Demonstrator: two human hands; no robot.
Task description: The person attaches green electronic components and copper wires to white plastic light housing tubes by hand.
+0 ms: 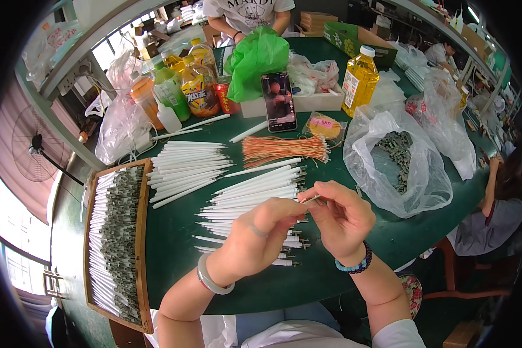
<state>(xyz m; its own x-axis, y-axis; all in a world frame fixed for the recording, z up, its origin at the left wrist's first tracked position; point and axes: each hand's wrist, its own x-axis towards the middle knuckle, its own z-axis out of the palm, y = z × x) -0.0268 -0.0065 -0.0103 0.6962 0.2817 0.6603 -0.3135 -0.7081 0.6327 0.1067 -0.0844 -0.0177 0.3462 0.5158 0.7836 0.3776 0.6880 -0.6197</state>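
My two hands meet above the green table, in front of the fanned white tubes. My right hand (343,219) is closed in a pinch on a small thin pale piece (311,199), too small to name. Close beside it, my left hand (254,233) is closed too, thumb and fingers pressed together; what it grips is hidden. Under and behind the hands lie several slim white tubes (252,198) with metal tips at their right ends. Farther back is a bundle of orange wires (281,149). To the right, a clear plastic bag (429,188) holds many small dark green parts (397,153).
At left stands a wooden tray (142,243) packed with white tubes with green parts. More white tubes (188,168) lie nearby. Behind them are a propped phone (279,101), drink bottles (200,90), a yellow bottle (361,81) and a green bag (255,66). Another person (249,17) sits opposite.
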